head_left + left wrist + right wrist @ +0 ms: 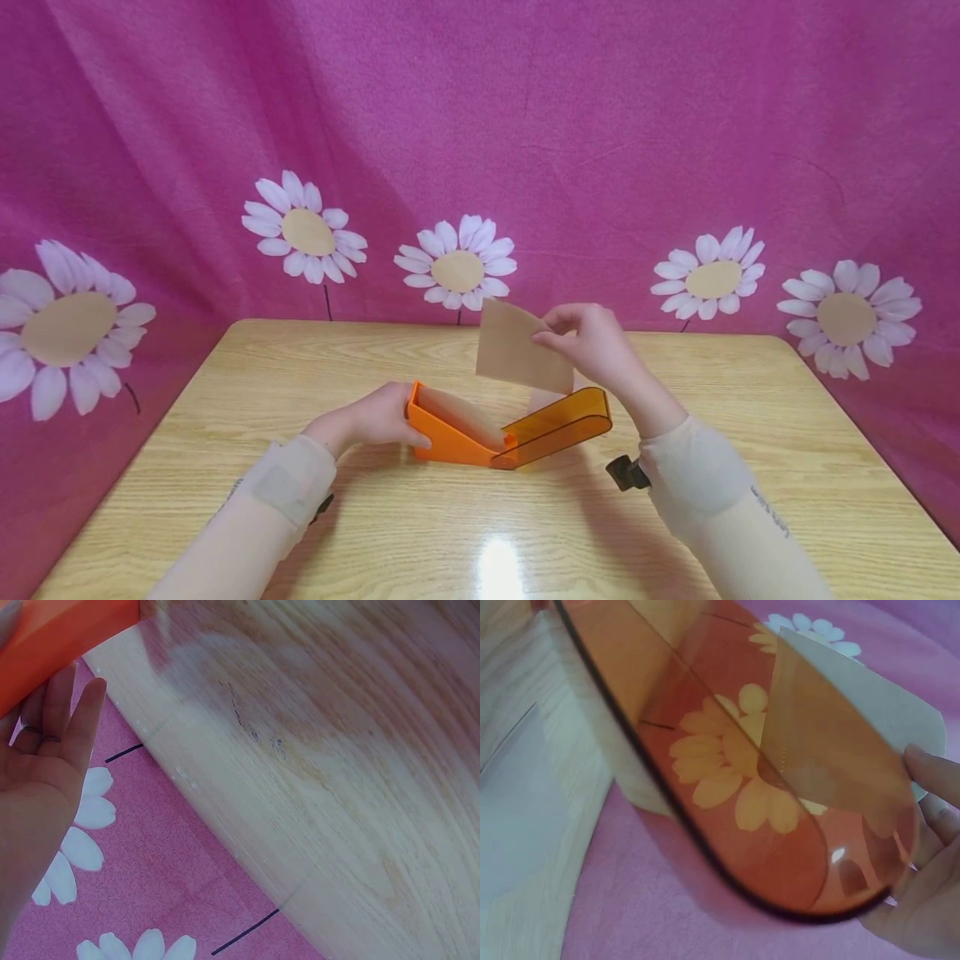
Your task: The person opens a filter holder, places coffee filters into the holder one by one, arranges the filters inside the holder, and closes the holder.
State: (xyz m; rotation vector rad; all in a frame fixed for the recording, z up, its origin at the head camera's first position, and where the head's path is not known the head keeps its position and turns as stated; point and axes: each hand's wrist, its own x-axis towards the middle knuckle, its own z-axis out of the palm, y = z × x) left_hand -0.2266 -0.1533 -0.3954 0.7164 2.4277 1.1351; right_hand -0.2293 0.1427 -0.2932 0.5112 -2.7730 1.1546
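Note:
An orange case (457,437) stands open on the wooden table (712,517), with brown cards (465,417) inside its solid half. Its see-through orange lid (562,421) lies folded out to the right and fills the right wrist view (727,750). My left hand (378,417) holds the case's left end, thumb in front and fingers behind; in the left wrist view the fingers (64,712) lie straight against the orange side (52,637). My right hand (551,337) pinches a brown card (517,350) by its upper right corner, lifted above the case. The same card (885,697) shows partly through the lid, next to my fingers (937,772).
A pale sheet (517,802) lies on the table beside the lid. A pink cloth with white daisies (457,267) hangs behind and around the table. The table's left edge (195,795) runs close to my left hand.

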